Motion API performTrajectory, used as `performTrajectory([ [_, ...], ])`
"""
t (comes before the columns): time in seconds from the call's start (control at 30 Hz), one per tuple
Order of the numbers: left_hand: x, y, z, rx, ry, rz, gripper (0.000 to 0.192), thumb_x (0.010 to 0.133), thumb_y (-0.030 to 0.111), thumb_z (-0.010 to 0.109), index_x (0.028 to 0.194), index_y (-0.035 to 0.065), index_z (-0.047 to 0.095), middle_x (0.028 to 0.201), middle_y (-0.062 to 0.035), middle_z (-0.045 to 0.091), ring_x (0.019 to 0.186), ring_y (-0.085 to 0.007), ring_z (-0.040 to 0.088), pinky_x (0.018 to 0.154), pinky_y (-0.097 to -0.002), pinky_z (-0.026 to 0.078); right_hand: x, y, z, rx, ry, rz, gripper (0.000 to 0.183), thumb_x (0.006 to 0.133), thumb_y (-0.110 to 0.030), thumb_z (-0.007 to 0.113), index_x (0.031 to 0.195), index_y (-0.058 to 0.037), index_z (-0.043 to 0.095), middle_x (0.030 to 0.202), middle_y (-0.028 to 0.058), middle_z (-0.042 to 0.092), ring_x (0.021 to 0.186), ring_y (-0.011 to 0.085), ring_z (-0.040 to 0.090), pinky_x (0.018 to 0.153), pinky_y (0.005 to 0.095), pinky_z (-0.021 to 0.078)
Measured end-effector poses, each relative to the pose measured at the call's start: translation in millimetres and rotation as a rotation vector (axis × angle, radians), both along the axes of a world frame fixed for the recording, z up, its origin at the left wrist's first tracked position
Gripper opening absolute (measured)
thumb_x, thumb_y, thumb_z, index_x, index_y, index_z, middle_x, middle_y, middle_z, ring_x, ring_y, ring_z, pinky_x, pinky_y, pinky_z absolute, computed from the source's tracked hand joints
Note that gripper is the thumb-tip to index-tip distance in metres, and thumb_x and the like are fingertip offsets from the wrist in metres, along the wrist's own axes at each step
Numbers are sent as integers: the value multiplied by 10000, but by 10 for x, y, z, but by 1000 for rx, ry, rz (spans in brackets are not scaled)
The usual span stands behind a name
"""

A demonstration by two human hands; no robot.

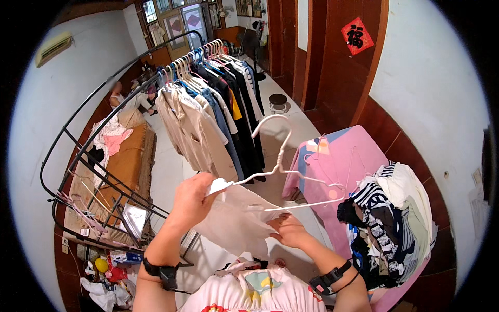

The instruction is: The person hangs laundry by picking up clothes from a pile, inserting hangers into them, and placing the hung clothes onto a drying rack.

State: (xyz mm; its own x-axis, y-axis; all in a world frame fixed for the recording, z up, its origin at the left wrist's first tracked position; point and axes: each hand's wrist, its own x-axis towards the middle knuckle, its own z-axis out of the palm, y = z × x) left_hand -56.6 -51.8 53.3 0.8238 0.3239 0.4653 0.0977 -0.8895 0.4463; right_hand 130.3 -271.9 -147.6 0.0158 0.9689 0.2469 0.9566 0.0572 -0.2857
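A white wire hanger (279, 167) is held up before me, its hook pointing up. My left hand (195, 197) pinches its left shoulder together with the edge of a thin whitish garment (234, 218), which hangs below and partly around that end of the hanger. With my right hand (288, 229) I grip another part of the same cloth, just under the hanger's lower bar. The hanger's right end sticks out free of the cloth.
A black metal rack holds many clothes on hangers (195, 128) ahead. On the right, a pink-covered table (335, 163) bears hangers and a clothes pile (390, 218). A stool (278, 100) stands beyond. A person (128, 99) sits far left, past a daybed (124, 156).
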Motion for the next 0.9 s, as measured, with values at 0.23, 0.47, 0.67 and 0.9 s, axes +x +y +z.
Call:
performTrajectory([
  [0.23,-470,347,-303,103,69,43,125,728,26,682,802,24,581,735,-141,563,696,-363,574,586,-404,443,505,-510,-84,99,60,-66,143,711,-155,674,825,-100,608,840,39,631,884,244,605,843,384,470],
  [0.47,-601,420,-593,226,93,138,168,658,7,648,801,81,600,733,-96,581,661,-335,589,555,-404,461,825,-646,138,209,-54,3,208,670,-135,715,819,-122,570,837,49,587,863,259,580,881,406,446],
  [0.67,-451,216,-796,106,94,114,171,663,12,656,805,96,614,726,-84,588,655,-318,595,554,-387,462,596,-493,708,352,-10,-34,307,618,-112,756,885,-117,603,953,83,605,950,272,591,908,409,447],
  [0.9,-421,64,-891,-202,9,88,79,719,37,668,787,68,641,713,-97,597,642,-301,591,572,-348,454,460,-460,982,463,577,-337,320,642,-108,837,919,-55,686,1083,132,620,953,263,630,818,346,488],
])
